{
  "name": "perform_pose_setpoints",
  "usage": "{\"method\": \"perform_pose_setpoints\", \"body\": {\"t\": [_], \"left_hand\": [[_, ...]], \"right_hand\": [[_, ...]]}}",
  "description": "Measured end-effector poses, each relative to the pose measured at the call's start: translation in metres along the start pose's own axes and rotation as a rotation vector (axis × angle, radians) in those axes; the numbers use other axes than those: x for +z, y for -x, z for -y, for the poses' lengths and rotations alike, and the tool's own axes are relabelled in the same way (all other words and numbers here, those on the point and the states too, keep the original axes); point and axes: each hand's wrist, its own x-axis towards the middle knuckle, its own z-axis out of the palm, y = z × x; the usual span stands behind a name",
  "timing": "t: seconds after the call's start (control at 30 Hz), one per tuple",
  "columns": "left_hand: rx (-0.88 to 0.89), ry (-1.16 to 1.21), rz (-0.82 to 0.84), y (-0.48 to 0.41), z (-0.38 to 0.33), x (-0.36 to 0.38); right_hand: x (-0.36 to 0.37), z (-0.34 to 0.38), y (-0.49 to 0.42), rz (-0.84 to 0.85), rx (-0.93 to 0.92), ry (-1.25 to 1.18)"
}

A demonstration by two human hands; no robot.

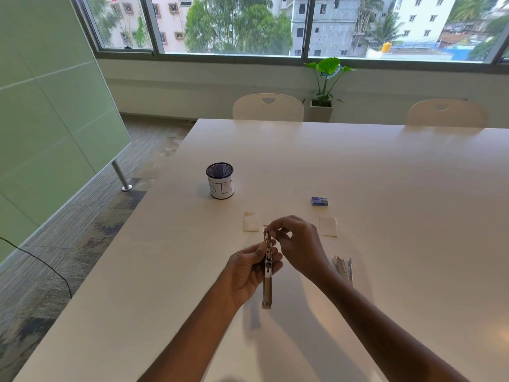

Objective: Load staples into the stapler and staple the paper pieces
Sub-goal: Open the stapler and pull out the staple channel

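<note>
**Both forearms reach in, stapler (pixel 267 282) held upright over the near edge**

Forearms come in from the near edge of the white table (pixel 399 188) and meet over its middle. The left hand (pixel 249 267) is turned palm-inward, fingers and thumb wrapped around the stapler's middle, holding it on end, clear of the table top. The right hand (pixel 298 244) arches over from the right, wrist bent, with thumb and forefinger pinching the stapler's upper end and the other fingers curled loosely.

A mesh cup (pixel 220 181) labelled "BIN" stands further back, towards the left edge. Loose metal parts (pixel 344 268) lie just right of the right wrist. Two paper pieces (pixel 251 221) (pixel 328 226) lie beyond the hands, one on each side. A small blue staple box (pixel 319 201) sits behind the right piece.
</note>
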Motion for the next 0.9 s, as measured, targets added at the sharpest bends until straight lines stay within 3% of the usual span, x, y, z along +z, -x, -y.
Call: {"method": "perform_pose_setpoints", "body": {"t": [0.63, 0.9], "left_hand": [[0.014, 0.015, -0.034, -0.0021, 0.0018, -0.0035], [0.016, 0.053, -0.12, -0.0013, 0.0004, -0.008]], "right_hand": [[-0.0005, 0.008, 0.0045, 0.144, -0.057, 0.097], [-0.0013, 0.0094, 0.0085, 0.181, -0.194, 0.14]]}}
